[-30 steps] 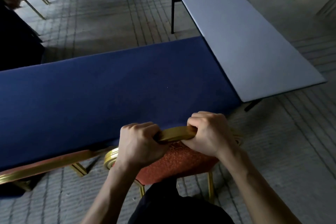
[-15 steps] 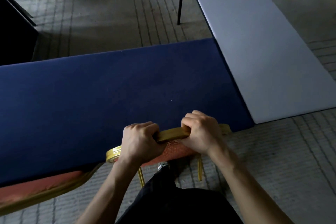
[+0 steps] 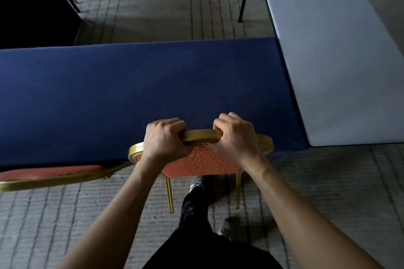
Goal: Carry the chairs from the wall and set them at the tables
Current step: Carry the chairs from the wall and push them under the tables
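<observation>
Half of chair (image 3: 203,159) out of sight under table (image 3: 131,94)

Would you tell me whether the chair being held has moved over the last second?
Yes. The chair has slid in toward the blue table; its back now overlaps the table's near edge.

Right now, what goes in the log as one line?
left hand: grips chair back rail | right hand: grips same rail | chair: backrest at blue table edge | second chair: beside it at table
</observation>
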Tool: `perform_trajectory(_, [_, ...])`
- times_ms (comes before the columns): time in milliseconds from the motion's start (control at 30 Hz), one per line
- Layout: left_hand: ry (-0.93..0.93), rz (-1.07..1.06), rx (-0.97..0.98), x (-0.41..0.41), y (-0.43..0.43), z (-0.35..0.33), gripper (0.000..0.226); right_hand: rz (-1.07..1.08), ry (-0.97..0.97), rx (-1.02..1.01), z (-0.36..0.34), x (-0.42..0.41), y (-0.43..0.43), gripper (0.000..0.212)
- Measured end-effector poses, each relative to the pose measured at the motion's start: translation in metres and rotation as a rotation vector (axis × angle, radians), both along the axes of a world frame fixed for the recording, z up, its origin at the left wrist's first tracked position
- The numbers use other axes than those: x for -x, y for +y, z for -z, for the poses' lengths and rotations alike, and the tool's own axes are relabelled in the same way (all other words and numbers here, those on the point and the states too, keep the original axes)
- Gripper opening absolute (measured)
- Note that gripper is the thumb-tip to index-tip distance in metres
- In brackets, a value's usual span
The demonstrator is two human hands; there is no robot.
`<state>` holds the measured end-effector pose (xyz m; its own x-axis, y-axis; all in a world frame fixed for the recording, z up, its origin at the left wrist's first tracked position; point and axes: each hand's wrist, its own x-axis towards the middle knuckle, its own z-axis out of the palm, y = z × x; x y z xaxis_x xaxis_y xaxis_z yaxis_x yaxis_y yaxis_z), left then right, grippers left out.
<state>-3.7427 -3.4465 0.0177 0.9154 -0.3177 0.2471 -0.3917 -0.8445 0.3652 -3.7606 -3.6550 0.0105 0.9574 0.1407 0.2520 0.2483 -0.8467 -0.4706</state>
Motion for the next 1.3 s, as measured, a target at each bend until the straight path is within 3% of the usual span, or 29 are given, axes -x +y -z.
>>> perform_trajectory(467, [0.060, -0.030, -0.071, 0.079, 0.004, 0.019, 0.035, -0.037, -0.080, 0.051, 0.031, 0.076, 0.004, 0.048])
perform_trajectory(633, [0.132, -0.013, -0.094, 0.122, 0.007, 0.031, 0.033, -0.081, 0.032, 0.014, 0.039, 0.121, 0.005, 0.030])
perform_trajectory(933, [0.154, 0.063, -0.096, 0.205, 0.015, 0.065, 0.032, -0.131, 0.198, 0.039, 0.058, 0.205, 0.008, 0.048])
perform_trajectory(1100, [0.264, 0.082, -0.120, 0.254, 0.018, 0.089, 0.043, -0.164, 0.255, 0.088, 0.081, 0.254, 0.009, 0.039])
perform_trajectory(1300, [0.366, 0.107, -0.219, 0.312, 0.018, 0.114, 0.039, -0.213, 0.360, 0.098, 0.103, 0.313, 0.010, 0.051])
